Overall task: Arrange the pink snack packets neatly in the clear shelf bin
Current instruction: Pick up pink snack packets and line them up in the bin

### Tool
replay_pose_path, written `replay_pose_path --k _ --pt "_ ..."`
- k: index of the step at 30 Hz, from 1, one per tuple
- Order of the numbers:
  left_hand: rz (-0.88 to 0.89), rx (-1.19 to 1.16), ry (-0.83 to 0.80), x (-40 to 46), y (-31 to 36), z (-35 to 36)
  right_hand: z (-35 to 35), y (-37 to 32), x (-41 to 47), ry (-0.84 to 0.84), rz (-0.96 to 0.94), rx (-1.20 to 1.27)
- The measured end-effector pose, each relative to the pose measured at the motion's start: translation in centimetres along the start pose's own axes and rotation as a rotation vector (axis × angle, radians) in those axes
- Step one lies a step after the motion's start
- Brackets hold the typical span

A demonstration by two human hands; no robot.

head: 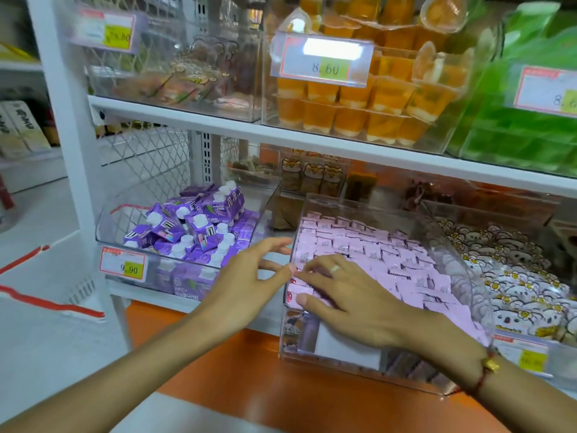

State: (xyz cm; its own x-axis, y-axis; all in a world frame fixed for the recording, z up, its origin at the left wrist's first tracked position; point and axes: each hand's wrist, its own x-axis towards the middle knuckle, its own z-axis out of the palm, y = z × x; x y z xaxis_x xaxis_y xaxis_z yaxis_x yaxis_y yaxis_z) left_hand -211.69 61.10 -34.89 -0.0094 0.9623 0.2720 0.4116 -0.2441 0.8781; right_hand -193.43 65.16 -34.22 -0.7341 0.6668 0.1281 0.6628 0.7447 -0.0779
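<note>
While leaning over the lower shelf, lays the right hand (337, 298) palm-down on the pink snack packets (374, 254) at the front left corner of the clear shelf bin (299, 339), fingers spread and only slightly bent, gripping nothing. Reads as a press rather than a pick: holds the front rows flat and tucked against the wall so that none springs up or slides out of line.

Sets the left hand (259, 270) outside the bin by its left wall, fingers straight and loose, empty, thumb tip close to the right hand's fingertips at the rim. Cannot tell whether touching the wall or just short of it. Probably braces the bin from that side, since drawn forward over the orange ledge (249, 370) with little there to stop a sideways shove.

Inside the bin: packets nearly wall to wall, in overlapping rows like shingles, printed faces up, tidier toward the back than under the palm. Judged from that, well along; seems to leave only the front corner to level.

Calls for light, even pressure next, as a hard push could buckle the shingled rows or tip loose packets over the low front edge. Needs no care for the neighbours: purple cartons (193, 226) in the bin to the left and flower-printed packs (515, 276) to the right, each behind its own wall.
</note>
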Motion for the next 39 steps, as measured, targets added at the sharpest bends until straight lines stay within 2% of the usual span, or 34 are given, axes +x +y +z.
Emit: replay_pose_path --k 2,4,6,9,14,16,20,22,24,29,31,33,35,39 --pt "0.017 0.018 -0.002 0.0 0.0 0.1 -0.9 0.7 0.7 0.040 0.033 0.197" --pt "0.022 0.042 0.000 0.0 0.0 0.2 -1.7 1.9 2.2 0.198 0.132 0.298" --pt "0.009 0.044 0.007 -0.1 0.0 0.2 -1.8 2.7 3.8 0.212 0.225 0.201" --pt "0.012 0.039 0.022 -0.2 -0.2 0.3 -0.9 3.0 5.5 0.049 0.269 0.039" --pt "0.004 -0.001 0.017 -0.2 -0.4 0.2 -0.7 2.6 5.8 0.201 0.263 0.102" --pt "-0.011 -0.020 0.019 -0.2 -0.5 0.3 -0.9 2.7 5.9 0.180 0.268 0.234" --pt "-0.037 -0.075 0.024 -0.1 -0.5 0.5 -1.3 2.7 5.9 0.145 0.303 0.657" --pt "-0.045 -0.081 0.022 0.0 -0.5 0.5 -1.2 2.5 5.9 0.190 0.323 0.761" --pt "-0.045 -0.087 0.019 0.1 -0.5 0.4 -1.1 2.2 6.0 0.315 0.349 0.816" --pt "-0.032 -0.071 0.008 0.0 -0.6 0.3 -2.9 0.8 5.4 0.793 0.366 0.899" --pt "-0.014 -0.039 0.042 0.0 -0.8 0.3 -3.9 0.0 4.3 0.998 0.351 0.873" --pt "0.052 0.035 0.109 -0.2 -0.8 0.1 -4.8 -0.4 3.0 1.125 0.365 1.005" --pt "0.202 0.117 0.154 -0.4 -0.4 0.0 -5.2 -0.8 1.7 1.081 0.407 1.257" --pt "0.461 0.213 0.173 -0.6 1.1 0.0 -4.3 -1.8 0.3 0.780 0.466 1.641"
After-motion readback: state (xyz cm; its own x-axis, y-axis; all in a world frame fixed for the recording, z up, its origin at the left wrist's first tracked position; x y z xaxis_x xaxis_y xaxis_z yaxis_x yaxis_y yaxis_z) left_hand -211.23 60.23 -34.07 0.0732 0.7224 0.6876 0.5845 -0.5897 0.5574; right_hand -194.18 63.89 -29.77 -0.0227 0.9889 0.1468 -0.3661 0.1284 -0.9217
